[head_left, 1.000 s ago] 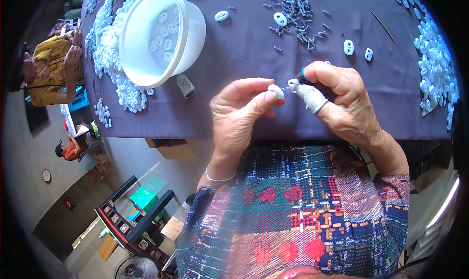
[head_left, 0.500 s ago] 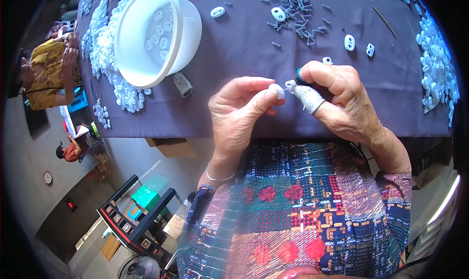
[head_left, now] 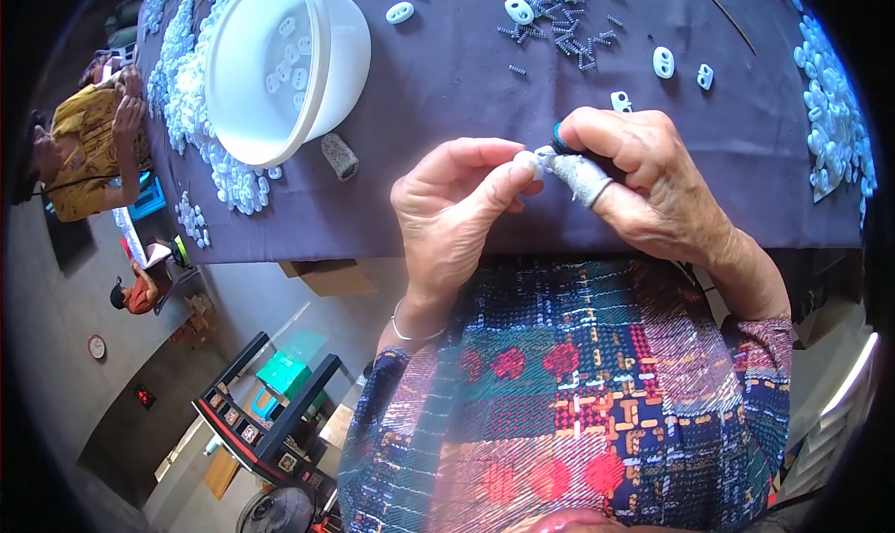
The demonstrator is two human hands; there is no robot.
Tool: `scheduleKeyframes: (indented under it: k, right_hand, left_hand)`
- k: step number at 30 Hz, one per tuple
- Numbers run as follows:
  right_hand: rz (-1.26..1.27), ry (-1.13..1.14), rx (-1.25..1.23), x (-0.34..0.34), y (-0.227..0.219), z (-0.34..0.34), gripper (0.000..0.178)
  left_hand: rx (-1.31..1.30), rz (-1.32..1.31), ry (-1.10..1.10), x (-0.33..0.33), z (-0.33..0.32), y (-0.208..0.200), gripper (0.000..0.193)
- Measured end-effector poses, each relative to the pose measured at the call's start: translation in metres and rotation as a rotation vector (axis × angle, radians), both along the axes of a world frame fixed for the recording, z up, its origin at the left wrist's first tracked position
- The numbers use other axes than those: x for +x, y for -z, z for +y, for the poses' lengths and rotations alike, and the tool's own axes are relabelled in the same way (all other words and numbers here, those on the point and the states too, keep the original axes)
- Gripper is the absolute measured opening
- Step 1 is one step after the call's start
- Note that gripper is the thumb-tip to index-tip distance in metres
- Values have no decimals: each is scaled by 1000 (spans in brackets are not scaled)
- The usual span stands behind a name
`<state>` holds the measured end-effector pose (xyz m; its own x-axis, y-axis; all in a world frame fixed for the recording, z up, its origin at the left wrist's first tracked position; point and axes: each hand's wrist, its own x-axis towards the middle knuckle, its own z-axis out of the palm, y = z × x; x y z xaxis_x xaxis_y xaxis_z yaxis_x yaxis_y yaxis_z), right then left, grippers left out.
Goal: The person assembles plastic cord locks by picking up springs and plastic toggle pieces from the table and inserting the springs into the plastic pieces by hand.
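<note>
White part: a rounded white part (head_left: pixel 526 165) is held at the fingertips of the left hand, above the near edge of the table; its far side is covered by the thumb and fingers.
Small piece: a smaller pale piece (head_left: pixel 545 154) is held against it from the right; its shape is hard to make out, and how the two are joined cannot be told.
Left hand: thumb and index finger of the left hand (head_left: pixel 443 202) are closed on the rounded part; the other fingers are curled behind, partly hidden.
Right hand: the smaller piece is pinched by thumb and index finger of the right hand (head_left: pixel 657 180); the thumb is wrapped in a pale cover (head_left: pixel 582 179), the index tip in a dark one, mostly hidden.
Behind the knuckles: a white toggle (head_left: pixel 621 101) is partly covered by the right hand.
Springs: a scatter of small metal springs (head_left: pixel 566 20) is cut off by the upper edge.
Tub: white pieces are seen inside a tipped white tub (head_left: pixel 347 71); its floor is partly hidden by its rim.
Heaps: the left heap (head_left: pixel 186 95) is partly blocked by the tub; the right heap (head_left: pixel 830 127) is bordered by the dark lens rim.
</note>
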<state>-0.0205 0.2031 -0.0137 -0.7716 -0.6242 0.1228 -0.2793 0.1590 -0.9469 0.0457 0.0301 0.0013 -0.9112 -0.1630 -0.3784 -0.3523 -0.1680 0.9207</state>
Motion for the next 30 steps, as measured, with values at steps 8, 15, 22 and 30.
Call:
scheduleKeyframes:
  k: [8, 15, 22, 30]
  right_hand:
    - [-13, -10, 15, 1, 0, 0, 11]
    - [-17, -18, 18, -1, 3, 1, 11]
    - [-18, -23, 29, -1, 6, 1, 12]
    - [-84, -46, 20, -2, 4, 0, 10]
  left_hand:
    - [27, 25, -18, 2, 5, 2, 16]
    - [4, 48, -33, 3, 8, 4, 16]
    - [13, 45, -63, 5, 11, 5, 15]
    - [18, 71, -82, 6, 12, 6, 15]
